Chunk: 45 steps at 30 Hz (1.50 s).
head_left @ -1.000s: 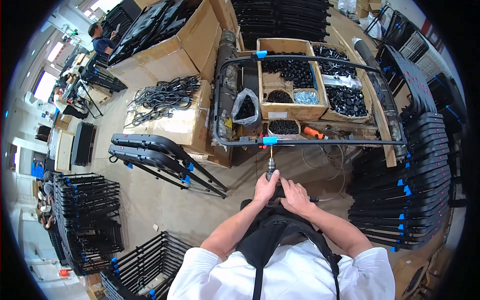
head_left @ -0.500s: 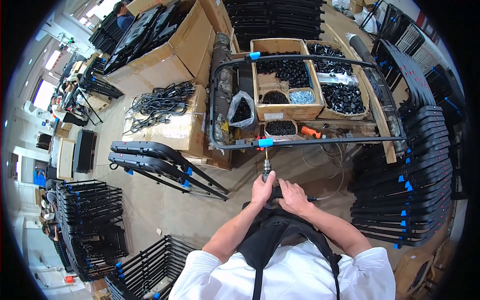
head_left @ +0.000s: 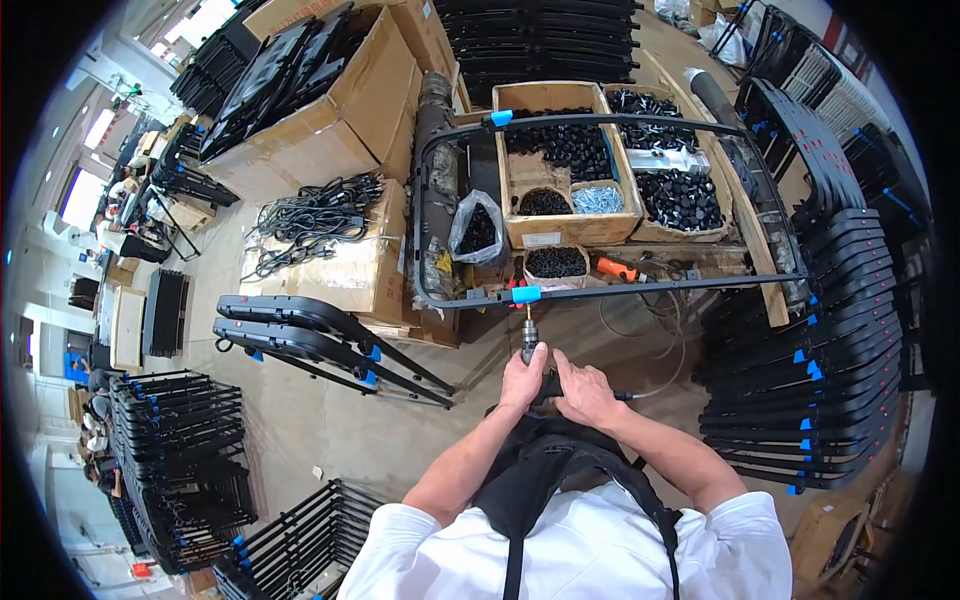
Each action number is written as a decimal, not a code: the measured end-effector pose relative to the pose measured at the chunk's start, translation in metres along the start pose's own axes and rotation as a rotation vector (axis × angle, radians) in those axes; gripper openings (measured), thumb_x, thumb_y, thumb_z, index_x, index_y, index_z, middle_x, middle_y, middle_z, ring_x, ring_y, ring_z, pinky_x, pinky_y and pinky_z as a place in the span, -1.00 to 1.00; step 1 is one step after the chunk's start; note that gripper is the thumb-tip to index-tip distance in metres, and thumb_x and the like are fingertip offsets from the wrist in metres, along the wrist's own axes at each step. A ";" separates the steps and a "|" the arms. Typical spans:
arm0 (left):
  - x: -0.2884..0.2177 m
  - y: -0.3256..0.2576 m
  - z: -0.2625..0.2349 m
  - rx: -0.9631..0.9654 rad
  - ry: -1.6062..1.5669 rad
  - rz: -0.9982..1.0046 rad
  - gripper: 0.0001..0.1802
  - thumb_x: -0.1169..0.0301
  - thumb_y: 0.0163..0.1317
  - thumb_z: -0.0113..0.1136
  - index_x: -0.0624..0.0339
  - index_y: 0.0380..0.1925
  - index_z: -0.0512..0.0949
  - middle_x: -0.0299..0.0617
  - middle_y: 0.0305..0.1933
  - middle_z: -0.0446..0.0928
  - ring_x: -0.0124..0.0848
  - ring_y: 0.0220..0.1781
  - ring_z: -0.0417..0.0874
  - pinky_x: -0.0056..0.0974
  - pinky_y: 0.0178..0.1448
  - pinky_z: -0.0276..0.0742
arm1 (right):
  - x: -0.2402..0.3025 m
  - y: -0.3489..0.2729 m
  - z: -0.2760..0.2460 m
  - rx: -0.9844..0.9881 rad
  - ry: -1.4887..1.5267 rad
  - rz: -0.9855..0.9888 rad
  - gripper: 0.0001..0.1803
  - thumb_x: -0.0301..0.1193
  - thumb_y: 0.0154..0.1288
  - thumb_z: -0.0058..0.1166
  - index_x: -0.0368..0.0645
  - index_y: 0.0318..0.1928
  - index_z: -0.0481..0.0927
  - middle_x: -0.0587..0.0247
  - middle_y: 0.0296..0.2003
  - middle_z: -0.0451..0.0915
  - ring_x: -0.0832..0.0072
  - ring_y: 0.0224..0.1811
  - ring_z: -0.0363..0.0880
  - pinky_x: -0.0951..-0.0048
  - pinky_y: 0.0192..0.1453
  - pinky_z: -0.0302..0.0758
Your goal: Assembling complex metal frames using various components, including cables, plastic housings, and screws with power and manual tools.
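Note:
My left hand (head_left: 522, 381) is closed around the front of a power drill (head_left: 529, 334), near its metal chuck. Closed on the rear of the same tool, my right hand (head_left: 587, 391) sits close beside the left; a hose or cord leaves the tool on that side. The long bit points away from me and reaches the blue clip (head_left: 525, 294) on the near bar of a black tubular frame (head_left: 630, 288). Whether the tip has entered the bar is too small to tell. A second blue clip (head_left: 501, 118) is on the frame's far bar.
Inside the frame's outline are cardboard boxes of black caps (head_left: 681, 200), silver screws (head_left: 598, 200) and dark screws (head_left: 556, 263), plus an orange tool (head_left: 618, 269). Cables (head_left: 320, 220) lie on a carton at left. Stacked black frames (head_left: 835, 360) stand at right, folded ones (head_left: 300, 325) at left.
The whole view has shifted slightly, so the frame and boxes appear a little further left and lower. My hands keep their hold on the drill, its bit still at the blue clip.

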State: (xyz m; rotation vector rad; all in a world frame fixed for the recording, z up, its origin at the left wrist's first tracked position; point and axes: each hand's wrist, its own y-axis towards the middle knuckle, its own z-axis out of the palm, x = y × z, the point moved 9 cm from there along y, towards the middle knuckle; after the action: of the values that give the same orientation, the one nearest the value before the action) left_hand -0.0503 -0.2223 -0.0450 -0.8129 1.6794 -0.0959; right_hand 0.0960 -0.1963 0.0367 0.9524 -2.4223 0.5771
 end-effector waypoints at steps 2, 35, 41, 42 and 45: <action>-0.001 0.001 0.000 0.009 0.021 -0.007 -0.39 -0.14 0.44 0.27 0.32 -0.15 0.63 -0.14 -0.26 0.65 -0.35 -0.18 0.59 -0.14 0.00 0.55 | 0.003 0.000 -0.003 -0.006 -0.005 -0.013 0.09 -0.27 0.11 0.42 -0.47 0.53 0.11 -0.33 0.06 0.67 -0.16 0.04 0.69 -0.03 0.20 0.57; -0.005 0.006 0.001 0.040 0.027 -0.020 -0.38 -0.13 0.45 0.27 0.34 -0.08 0.63 -0.03 -0.15 0.70 -0.26 -0.09 0.66 -0.09 0.08 0.58 | 0.013 0.006 -0.003 -0.153 0.062 -0.054 -0.44 -0.60 0.02 0.12 -0.26 0.14 0.48 -0.12 0.20 0.49 -0.17 0.09 0.58 -0.14 0.14 0.53; 0.000 -0.001 0.005 0.116 -0.063 -0.062 -0.40 -0.12 0.48 0.27 0.30 0.00 0.60 -0.09 -0.08 0.68 -0.33 -0.03 0.63 -0.15 0.12 0.56 | 0.012 0.002 0.004 -0.125 0.044 -0.044 -0.45 -0.59 0.03 0.12 -0.26 0.13 0.49 -0.10 0.19 0.49 -0.14 0.09 0.58 -0.08 0.11 0.53; 0.004 -0.001 0.004 0.122 -0.063 -0.066 -0.40 -0.12 0.48 0.27 0.30 0.00 0.60 -0.09 -0.08 0.68 -0.33 -0.03 0.63 -0.15 0.12 0.56 | 0.012 0.002 0.006 -0.130 0.037 -0.050 -0.39 -0.59 0.00 0.12 -0.27 0.18 0.49 -0.08 0.17 0.49 -0.10 0.10 0.56 -0.04 0.09 0.51; 0.011 0.000 0.004 0.153 -0.074 -0.060 -0.43 -0.10 0.51 0.25 0.28 0.00 0.60 -0.15 -0.10 0.66 -0.37 -0.05 0.60 -0.17 0.11 0.56 | 0.017 0.001 0.006 -0.152 0.041 -0.058 -0.31 -0.60 -0.03 0.12 -0.28 0.25 0.50 -0.04 0.16 0.49 -0.04 0.13 0.55 0.01 0.06 0.50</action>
State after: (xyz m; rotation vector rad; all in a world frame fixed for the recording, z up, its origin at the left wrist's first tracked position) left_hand -0.0471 -0.2271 -0.0552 -0.7423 1.5582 -0.2302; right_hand 0.0830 -0.2075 0.0412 0.9344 -2.3554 0.3817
